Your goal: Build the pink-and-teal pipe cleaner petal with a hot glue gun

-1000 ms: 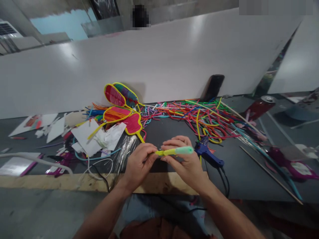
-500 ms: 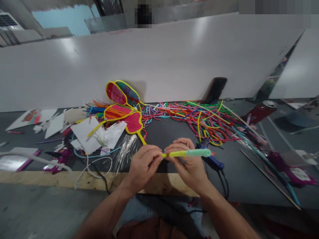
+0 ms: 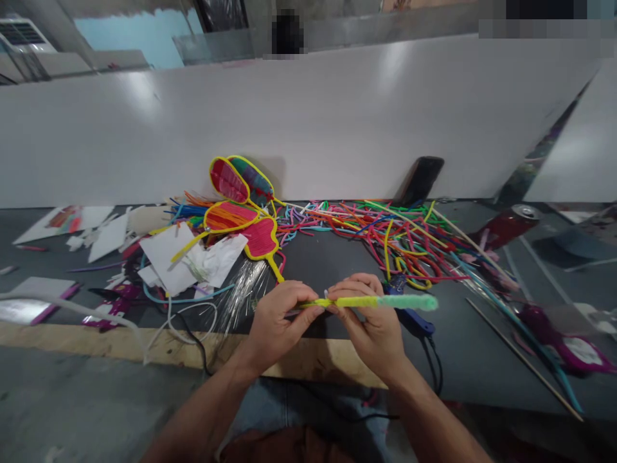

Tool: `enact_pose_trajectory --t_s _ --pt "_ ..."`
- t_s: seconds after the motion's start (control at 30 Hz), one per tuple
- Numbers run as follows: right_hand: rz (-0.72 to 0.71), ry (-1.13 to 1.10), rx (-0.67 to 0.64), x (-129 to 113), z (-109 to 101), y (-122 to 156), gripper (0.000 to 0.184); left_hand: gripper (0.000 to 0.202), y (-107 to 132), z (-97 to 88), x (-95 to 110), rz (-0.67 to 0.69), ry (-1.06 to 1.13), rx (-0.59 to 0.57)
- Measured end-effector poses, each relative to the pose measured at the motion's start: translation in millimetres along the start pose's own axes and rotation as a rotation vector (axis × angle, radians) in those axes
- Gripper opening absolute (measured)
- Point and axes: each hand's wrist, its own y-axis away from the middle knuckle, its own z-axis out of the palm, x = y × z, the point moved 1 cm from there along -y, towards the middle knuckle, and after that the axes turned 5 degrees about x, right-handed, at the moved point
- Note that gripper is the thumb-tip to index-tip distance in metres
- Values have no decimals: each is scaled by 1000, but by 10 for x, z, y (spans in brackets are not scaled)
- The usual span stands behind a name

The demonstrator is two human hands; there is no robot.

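My left hand (image 3: 284,318) pinches the yellow end of a fuzzy pipe cleaner (image 3: 407,301) between thumb and fingers. Close beside it, my right hand (image 3: 373,325) is closed round the same stem, which lies level and runs out to the right, turning from yellow to mint green. Between the fingertips a small pale tip sticks up; what it belongs to I cannot make out. Just beyond my left hand lie yellow-edged, petal-like shapes (image 3: 260,238) filled with red and orange. A blue tool with a cord (image 3: 417,320), possibly a glue gun, rests right of my right hand.
A tangle of coloured pipe cleaners (image 3: 347,222) stretches along a white partition (image 3: 318,128). A phone (image 3: 421,180) leans there, near a red can (image 3: 511,225). White paper scraps (image 3: 168,257) and silvery strands (image 3: 245,289) lie left; a thin rod (image 3: 525,360) lies right.
The pipe cleaner has shifted right, its mint end reaching farther out, and more yellow shows between my hands. Both hands keep their pinch. The view has tilted slightly.
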Motion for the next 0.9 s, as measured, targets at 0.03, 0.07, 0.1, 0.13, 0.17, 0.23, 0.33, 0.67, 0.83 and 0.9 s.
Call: enact_pose_trajectory --t_s 0.03,0.07,0.1,0.13,0.17,0.23,0.33,0.67,0.83,0.9 --pt "-2 0 -4 -5 1 -2 12 4 -5 8 7 8 6 7" --pt "-3 1 -8 -8 1 -3 13 5 -9 14 11 20 10 12" --pt "-7 2 -14 -9 2 -3 14 6 -12 18 13 34 13 18" --pt "-13 2 -19 -9 3 -3 14 6 -14 19 11 49 14 22" --pt "-21 1 -20 -7 3 -3 15 7 -17 17 7 58 12 21" --pt "-32 1 -18 -3 2 -2 16 8 -22 3 -8 57 6 -4" --pt "-37 9 -3 -4 0 2 15 10 -29 -34 -31 34 -1 -42" --pt "-27 -10 -10 -43 68 -2 13 15 -4 -40 -28 -70 12 -46" --pt "69 -64 -52 56 74 7 48 25 -1 -80 -136 -356 23 -28" --pt "142 -100 -65 108 92 24 45 29 -3 -96 -198 -445 62 -17"
